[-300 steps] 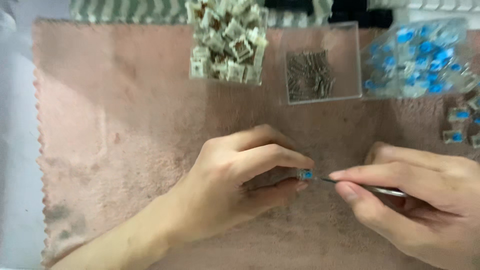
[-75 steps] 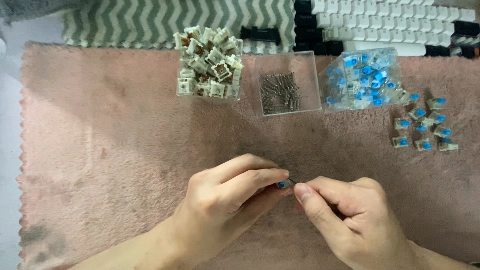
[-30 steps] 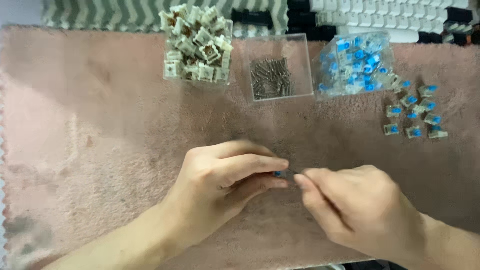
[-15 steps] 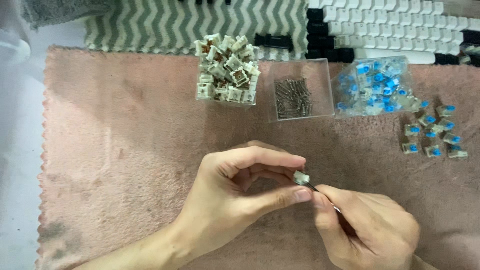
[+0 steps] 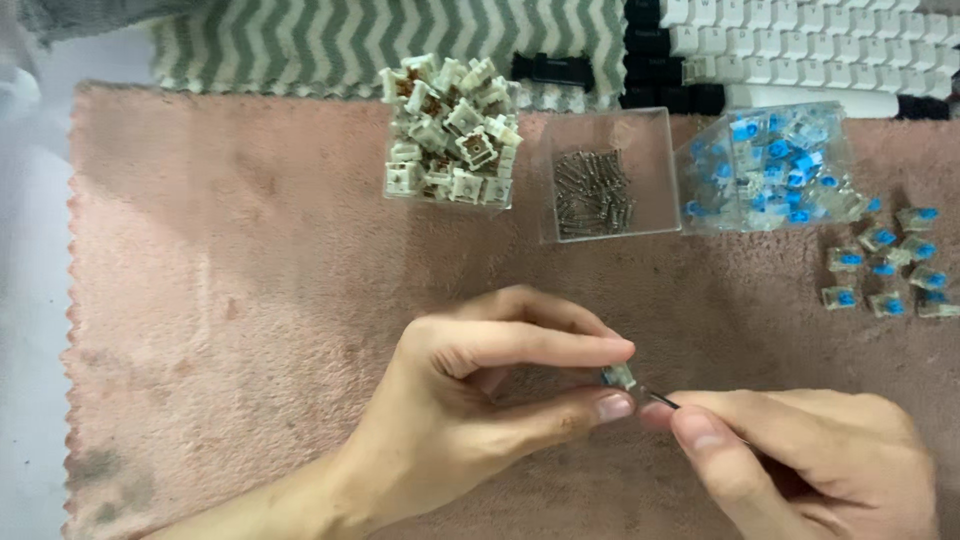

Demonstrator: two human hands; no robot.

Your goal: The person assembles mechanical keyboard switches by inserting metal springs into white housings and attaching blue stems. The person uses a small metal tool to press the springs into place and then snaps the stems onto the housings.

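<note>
My left hand [image 5: 480, 395] pinches a small clear-and-blue keyboard switch [image 5: 619, 377] between thumb and forefinger, just above the pink towel [image 5: 220, 280]. My right hand [image 5: 800, 455] grips a thin metal tool [image 5: 660, 400]; its tip touches the switch from the right. Most of the tool is hidden inside my fist.
Along the towel's far edge stand a clear box of white switch housings [image 5: 450, 135], a clear box of small metal springs [image 5: 595, 190] and a clear box of blue switch parts [image 5: 775, 170]. Several loose blue-topped switches [image 5: 880, 265] lie at the right. A keyboard [image 5: 800, 45] sits beyond.
The hands have stayed together on the switch and tool over the towel. The view shifted, so the boxes sit slightly differently in frame. The switch looks turned a little in my fingers.
</note>
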